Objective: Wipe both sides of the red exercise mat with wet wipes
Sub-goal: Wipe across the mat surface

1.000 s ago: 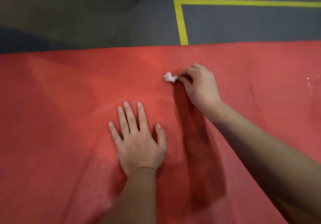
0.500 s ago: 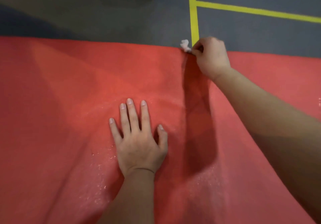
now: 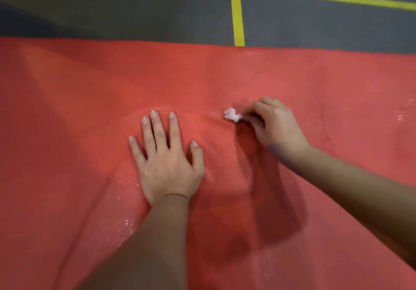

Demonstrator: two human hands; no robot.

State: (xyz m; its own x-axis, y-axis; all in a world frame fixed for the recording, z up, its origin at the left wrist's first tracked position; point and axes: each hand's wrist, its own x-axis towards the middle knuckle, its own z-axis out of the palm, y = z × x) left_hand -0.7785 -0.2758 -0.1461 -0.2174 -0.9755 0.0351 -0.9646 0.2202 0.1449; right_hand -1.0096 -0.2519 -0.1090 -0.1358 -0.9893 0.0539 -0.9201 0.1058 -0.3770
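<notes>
Dark grey floor (image 3: 112, 8) up top, crossed by yellow lines (image 3: 237, 15), and below it the red exercise mat (image 3: 67, 132) fills the rest of the view, its far edge running straight along the floor. Right hand (image 3: 274, 127) first: the grip is closed, fingers curled around a small crumpled white wet wipe (image 3: 231, 114), a wad of it poking out past the fingertips, down on the mat. Just to its left, the left hand (image 3: 167, 161) lies palm down on the mat, grip open, fingers straight and spread, holding nothing. Between the two hands there's bare mat and the right hand's shadow. Look at that mat: bright red and finely textured, with a wet sheen glinting around the left hand, below its wrist and out at the right edge. Soft ridges rise on the left side, so it isn't lying perfectly flat. A thin dark crease runs down the surface to the right of the right hand.
</notes>
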